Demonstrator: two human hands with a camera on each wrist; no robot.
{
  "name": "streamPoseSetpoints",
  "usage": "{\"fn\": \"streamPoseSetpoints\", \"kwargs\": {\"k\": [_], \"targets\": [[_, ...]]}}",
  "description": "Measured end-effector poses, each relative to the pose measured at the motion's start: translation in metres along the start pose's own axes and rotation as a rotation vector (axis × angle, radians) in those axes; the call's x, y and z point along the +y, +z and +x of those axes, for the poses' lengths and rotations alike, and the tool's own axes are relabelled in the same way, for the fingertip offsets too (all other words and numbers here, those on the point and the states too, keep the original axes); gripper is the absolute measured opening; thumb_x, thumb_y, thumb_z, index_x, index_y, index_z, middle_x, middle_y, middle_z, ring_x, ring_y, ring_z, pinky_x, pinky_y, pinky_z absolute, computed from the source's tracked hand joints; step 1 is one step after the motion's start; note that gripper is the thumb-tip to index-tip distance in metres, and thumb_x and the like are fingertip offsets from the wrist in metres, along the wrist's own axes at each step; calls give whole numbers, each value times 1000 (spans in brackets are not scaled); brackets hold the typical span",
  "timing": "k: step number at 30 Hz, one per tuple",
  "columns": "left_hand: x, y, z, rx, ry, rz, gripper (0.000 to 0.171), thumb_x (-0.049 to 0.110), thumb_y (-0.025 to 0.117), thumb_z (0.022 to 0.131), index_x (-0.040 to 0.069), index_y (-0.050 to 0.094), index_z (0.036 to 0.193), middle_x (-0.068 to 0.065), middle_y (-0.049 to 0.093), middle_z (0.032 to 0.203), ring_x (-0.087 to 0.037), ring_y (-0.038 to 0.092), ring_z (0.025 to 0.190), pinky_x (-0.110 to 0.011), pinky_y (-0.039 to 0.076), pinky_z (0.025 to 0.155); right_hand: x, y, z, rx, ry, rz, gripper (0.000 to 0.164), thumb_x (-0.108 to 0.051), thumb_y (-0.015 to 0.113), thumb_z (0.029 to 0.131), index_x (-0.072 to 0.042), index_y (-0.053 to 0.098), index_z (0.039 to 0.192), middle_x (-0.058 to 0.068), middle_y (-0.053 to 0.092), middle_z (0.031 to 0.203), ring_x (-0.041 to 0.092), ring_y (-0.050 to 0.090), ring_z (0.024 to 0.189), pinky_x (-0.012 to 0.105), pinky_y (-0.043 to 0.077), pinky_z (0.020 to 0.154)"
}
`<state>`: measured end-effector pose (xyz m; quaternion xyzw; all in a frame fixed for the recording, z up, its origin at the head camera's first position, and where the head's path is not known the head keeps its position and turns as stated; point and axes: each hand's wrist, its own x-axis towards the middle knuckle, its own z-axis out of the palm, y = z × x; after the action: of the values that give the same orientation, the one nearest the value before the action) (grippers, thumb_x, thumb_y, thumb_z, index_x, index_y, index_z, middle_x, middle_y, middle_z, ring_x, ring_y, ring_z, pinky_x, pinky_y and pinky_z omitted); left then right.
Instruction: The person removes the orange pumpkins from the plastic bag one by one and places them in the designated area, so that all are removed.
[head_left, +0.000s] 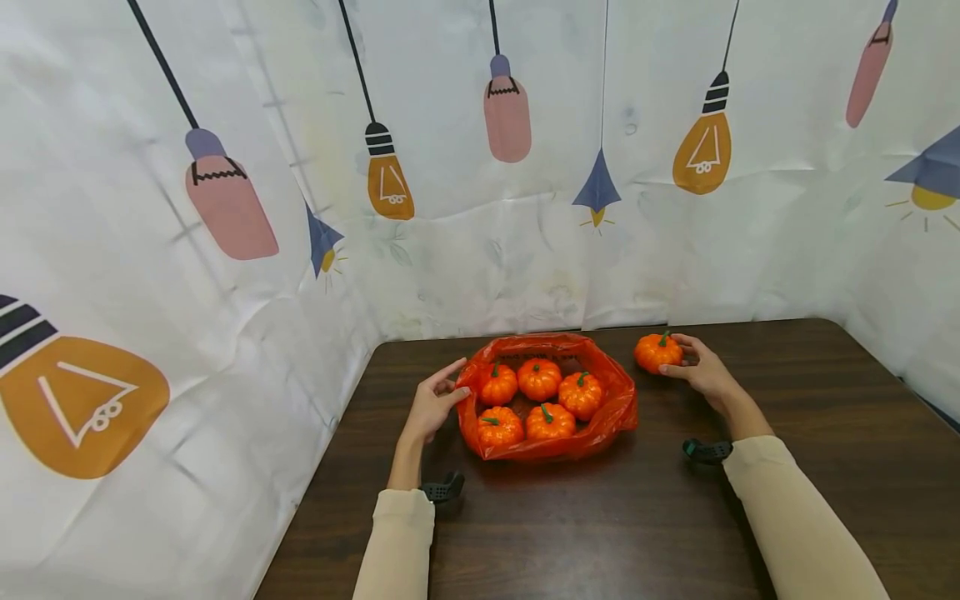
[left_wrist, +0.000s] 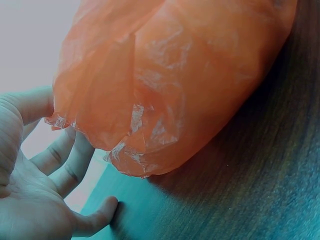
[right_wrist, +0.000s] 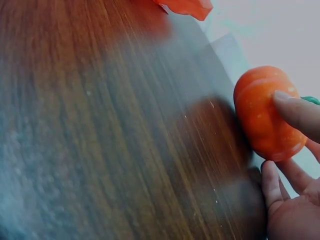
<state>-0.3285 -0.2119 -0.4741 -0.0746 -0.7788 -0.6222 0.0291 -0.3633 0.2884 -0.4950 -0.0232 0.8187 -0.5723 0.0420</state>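
Note:
My left hand (head_left: 428, 410) pinches the left rim of a red plastic bag (head_left: 617, 402) between thumb and fingers. Inside the wide-mouthed bag sit several small orange toy pumpkins (head_left: 538, 380) with green stems. Another orange pumpkin (head_left: 654, 357) is to the right of the bag, gripped by my right hand (head_left: 708, 377). In the right wrist view, the thumb presses on the side of that pumpkin (right_wrist: 260, 115), and its shadow falls on the tabletop beside it. The left wrist view shows the bag's crinkled outer wall (left_wrist: 165, 95) and the fingers behind its edge.
The dark wood-grain table (head_left: 592, 533) has rounded far corners. A white sheet (head_left: 480, 250) printed with hanging lamps and bulbs rises behind the table and along both sides. Each wrist wears a dark strap (head_left: 707, 452).

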Motion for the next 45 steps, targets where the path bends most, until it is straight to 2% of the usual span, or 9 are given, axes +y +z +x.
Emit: {"fn": "streamPoseSetpoints", "kwargs": {"k": [12, 19, 27, 35, 38, 40, 42, 45], "targets": [[-4, 1, 1, 10, 17, 9, 54, 4, 72, 94, 16, 61, 144, -10, 68, 91, -15, 62, 85, -24, 55, 76, 1, -2, 0, -19, -13, 28, 90, -26, 73, 96, -7, 16, 164, 34, 15, 164, 53, 27, 143, 64, 28, 116], [-3, 0, 1, 4, 9, 12, 53, 5, 72, 94, 18, 61, 144, -11, 68, 94, -15, 63, 87, -24, 56, 79, 1, -3, 0, -31, -19, 30, 90, -25, 71, 98, -8, 14, 165, 34, 15, 163, 50, 28, 142, 61, 31, 114], [-4, 0, 2, 1, 13, 10, 53, 5, 72, 94, 17, 61, 145, -12, 67, 92, -15, 62, 84, -24, 54, 75, 1, -2, -2, -29, -16, 46, 93, -25, 71, 98, -9, 10, 165, 34, 10, 165, 52, 23, 144, 67, 23, 118], [-3, -1, 1, -9, 4, 15, 55, 6, 72, 94, 15, 58, 147, -18, 67, 96, -16, 61, 85, -24, 53, 74, 6, -3, -7, -17, 25, 149, 92, -30, 67, 101, -12, 5, 166, 29, 4, 169, 49, 12, 153, 65, 16, 122], [-2, -1, 1, -17, 1, 10, 56, 6, 72, 95, 13, 56, 148, -18, 68, 97, -16, 62, 86, -24, 53, 74, 6, -2, -12, 4, 34, 186, 91, -34, 64, 102, -13, 3, 166, 27, 6, 168, 45, 14, 153, 60, 17, 124], [-3, -1, 2, -18, 1, 11, 56, 6, 71, 95, 14, 56, 148, -18, 68, 97, -16, 62, 86, -24, 53, 74, 5, 0, -16, 31, 41, 197, 92, -36, 64, 101, -11, 4, 166, 26, 10, 166, 36, 30, 146, 48, 28, 122], [-4, -1, 2, -15, 5, 13, 56, 6, 71, 95, 13, 57, 148, -17, 68, 96, -16, 62, 85, -24, 53, 74, 4, 1, -19, 55, 49, 210, 92, -37, 64, 101, -8, 5, 165, 26, 15, 163, 21, 44, 132, 33, 40, 113], [-4, -1, 2, -7, 14, 15, 55, 6, 72, 94, 12, 58, 147, -14, 68, 94, -15, 61, 85, -26, 53, 74, -1, 2, -23, 87, 63, 238, 94, -36, 65, 101, -1, 5, 164, 24, 24, 157, -1, 48, 107, 16, 48, 92]]}}
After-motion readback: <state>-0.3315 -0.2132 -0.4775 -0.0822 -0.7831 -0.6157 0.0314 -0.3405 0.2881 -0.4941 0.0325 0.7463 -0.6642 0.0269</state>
